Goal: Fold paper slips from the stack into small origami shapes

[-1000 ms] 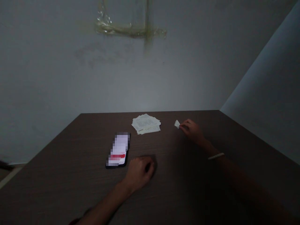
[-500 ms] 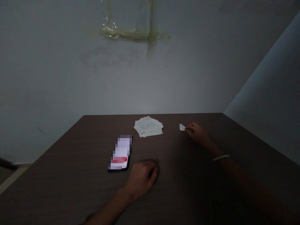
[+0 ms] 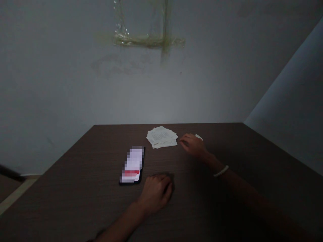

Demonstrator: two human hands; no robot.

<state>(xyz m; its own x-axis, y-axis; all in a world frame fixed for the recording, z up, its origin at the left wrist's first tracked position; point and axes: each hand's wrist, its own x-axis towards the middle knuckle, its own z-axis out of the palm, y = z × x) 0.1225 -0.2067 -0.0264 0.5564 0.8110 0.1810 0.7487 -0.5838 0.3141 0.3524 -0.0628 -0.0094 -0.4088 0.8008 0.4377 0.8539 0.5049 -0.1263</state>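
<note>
My left hand [image 3: 156, 192] rests on the table, loosely closed, with its fingers curled under and nothing visible in them. It lies just right of a phone [image 3: 133, 163] whose lit screen is blurred. Farther back, a fanned pile of printed paper slips [image 3: 162, 136] lies flat. My right hand [image 3: 193, 144], a pale band on its wrist, reaches in from the right with fingertips slightly apart, close to the right edge of the pile. Behind its knuckles a small white paper slip [image 3: 199, 137] shows, partly hidden by the hand.
The dark wooden table [image 3: 88, 161] meets a grey wall [image 3: 214, 77] at its back edge. Yellowed tape [image 3: 148, 42] sticks to the wall above. A slanted pale surface [image 3: 290, 87] rises on the right, and a dark object [image 3: 10, 174] sits off the left edge.
My right hand has let go of the small slip and moved left toward the pile, leaving the slip behind it. My left hand stays in place; the view has shifted slightly.
</note>
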